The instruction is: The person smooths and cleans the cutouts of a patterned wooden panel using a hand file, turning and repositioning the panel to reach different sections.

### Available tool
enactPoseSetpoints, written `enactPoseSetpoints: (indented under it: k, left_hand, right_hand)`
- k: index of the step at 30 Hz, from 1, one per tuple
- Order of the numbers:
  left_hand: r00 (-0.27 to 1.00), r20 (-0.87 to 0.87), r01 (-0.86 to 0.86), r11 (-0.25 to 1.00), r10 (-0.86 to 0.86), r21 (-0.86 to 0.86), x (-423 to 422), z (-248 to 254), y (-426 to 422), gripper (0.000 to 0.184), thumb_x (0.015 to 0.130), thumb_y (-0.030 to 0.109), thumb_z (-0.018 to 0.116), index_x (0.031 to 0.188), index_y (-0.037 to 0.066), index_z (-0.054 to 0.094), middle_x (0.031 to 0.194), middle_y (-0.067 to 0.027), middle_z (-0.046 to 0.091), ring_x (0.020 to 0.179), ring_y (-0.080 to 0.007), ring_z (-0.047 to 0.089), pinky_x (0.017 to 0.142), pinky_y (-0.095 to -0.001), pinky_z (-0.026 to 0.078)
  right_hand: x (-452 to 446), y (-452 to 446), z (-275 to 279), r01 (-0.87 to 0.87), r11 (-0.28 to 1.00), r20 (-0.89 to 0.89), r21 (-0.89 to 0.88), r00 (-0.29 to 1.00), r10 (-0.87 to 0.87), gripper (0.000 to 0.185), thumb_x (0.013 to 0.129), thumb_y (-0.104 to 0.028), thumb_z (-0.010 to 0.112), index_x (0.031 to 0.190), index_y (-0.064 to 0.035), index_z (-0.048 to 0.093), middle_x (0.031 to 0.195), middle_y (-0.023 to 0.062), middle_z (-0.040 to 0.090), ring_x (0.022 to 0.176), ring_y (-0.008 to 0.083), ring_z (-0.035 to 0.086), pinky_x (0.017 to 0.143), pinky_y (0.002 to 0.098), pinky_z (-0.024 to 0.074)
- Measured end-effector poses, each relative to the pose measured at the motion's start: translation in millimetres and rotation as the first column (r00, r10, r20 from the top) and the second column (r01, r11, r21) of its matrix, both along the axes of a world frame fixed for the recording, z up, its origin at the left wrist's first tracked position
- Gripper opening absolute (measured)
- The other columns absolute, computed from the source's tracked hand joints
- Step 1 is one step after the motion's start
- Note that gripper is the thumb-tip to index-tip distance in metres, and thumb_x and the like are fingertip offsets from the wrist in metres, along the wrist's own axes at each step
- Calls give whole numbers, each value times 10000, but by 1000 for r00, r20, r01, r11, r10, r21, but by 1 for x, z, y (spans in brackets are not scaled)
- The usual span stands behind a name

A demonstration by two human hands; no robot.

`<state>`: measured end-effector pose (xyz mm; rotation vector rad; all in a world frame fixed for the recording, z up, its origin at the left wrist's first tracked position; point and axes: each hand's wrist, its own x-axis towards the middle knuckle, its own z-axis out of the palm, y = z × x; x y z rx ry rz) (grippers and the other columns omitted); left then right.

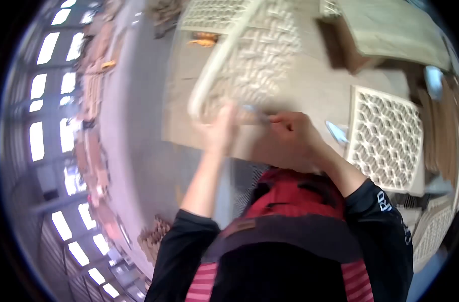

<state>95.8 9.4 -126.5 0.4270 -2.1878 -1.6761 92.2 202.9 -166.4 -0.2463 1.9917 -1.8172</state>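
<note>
A cream lattice panel [259, 55] with a woven-looking pattern and a thick rounded rim lies in front of me, blurred by motion. My left hand [222, 128] is at its near corner, closed over the edge, though its fingertips are smeared. Just right of the panel's near end, my right hand [292, 128] is curled round a slim tool [262, 116]. The tool points left toward the panel and my left hand. It has a pale bluish part [249, 107] near its far end; blur hides its exact kind.
Brown cardboard [310, 75] covers the worktop. To the right are a pale blue pointed object [336, 132] and a hexagon-pattern panel [385, 136]. A covered box [395, 30] stands at the back right. An orange-yellow item [204, 39] lies behind the panel's rim.
</note>
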Motion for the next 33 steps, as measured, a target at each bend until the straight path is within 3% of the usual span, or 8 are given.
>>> enactPoseSetpoints:
  k: [2, 3, 5, 10, 14, 16, 19, 33]
  left_hand:
    - [998, -57, -26, 984, 16, -177, 9, 1, 0, 212, 842, 104, 717, 988, -39, 659, 895, -66, 657, 779, -120, 614, 653, -273, 513]
    - [998, -64, 4, 975, 11, 224, 12, 9, 2, 196, 840, 106, 718, 970, -32, 668, 884, -62, 665, 783, -110, 614, 655, -273, 512]
    - [995, -56, 98, 844, -80, 527, 16, -3, 2, 178, 834, 103, 721, 962, -14, 679, 858, -45, 677, 772, -90, 611, 652, -270, 510]
    - [988, 88, 121, 992, -124, 43, 10, -23, -9, 160, 827, 82, 719, 962, 8, 674, 783, -14, 669, 713, -67, 593, 619, -249, 493]
    - [993, 1, 116, 986, -117, 119, 9, -28, -7, 123, 823, 77, 724, 907, 15, 660, 759, -4, 654, 686, -63, 576, 604, -248, 482]
    - [990, -14, 139, 984, -138, 111, 8, -21, -7, 122, 818, 76, 730, 893, 20, 651, 751, 0, 647, 681, -63, 568, 603, -250, 480]
    - [983, 53, 182, 969, -176, -165, 9, -20, -6, 158, 809, 67, 739, 929, 27, 645, 766, 4, 646, 700, -55, 555, 621, -244, 481]
    - [995, -23, 94, 995, -95, -35, 11, -6, 6, 214, 827, 99, 735, 963, -15, 616, 769, -5, 632, 694, -63, 565, 615, -241, 491]
  right_hand:
    - [-11, -27, -7, -21, 999, -148, -39, 989, 15, 234, 902, -114, 611, 1059, 54, 654, 733, 78, 658, 703, 103, 589, 652, 281, 485]
    - [-15, -41, -19, -26, 1000, -157, 9, 987, 27, 218, 903, -110, 612, 1044, 49, 664, 738, 58, 657, 698, 86, 581, 636, 266, 478]
    - [-7, -36, -38, 1, 999, -94, -37, 996, -4, 192, 895, -102, 617, 1009, 39, 681, 739, 59, 659, 676, 84, 578, 605, 266, 473]
    - [10, 13, -27, -46, 999, -21, -16, 999, 46, 168, 886, -56, 632, 1016, 31, 690, 643, -6, 587, 571, 43, 503, 512, 224, 412]
    - [-12, -28, -22, -35, 998, -175, -51, 984, 26, 152, 891, -46, 629, 1006, 32, 691, 599, -51, 526, 528, 10, 430, 471, 201, 347]
    - [-14, -38, -18, -34, 995, -48, -90, 998, 30, 142, 891, -41, 630, 1000, 25, 694, 599, -58, 521, 529, 8, 418, 472, 198, 336]
    - [-2, -16, -24, -33, 997, -74, -64, 997, 28, 150, 892, -42, 631, 1014, 21, 694, 602, -59, 524, 532, 6, 418, 478, 195, 334]
    - [9, -2, -22, -9, 1000, -23, -7, 1000, 9, 166, 904, -70, 627, 1011, 49, 668, 721, 29, 657, 639, 75, 568, 574, 241, 460]
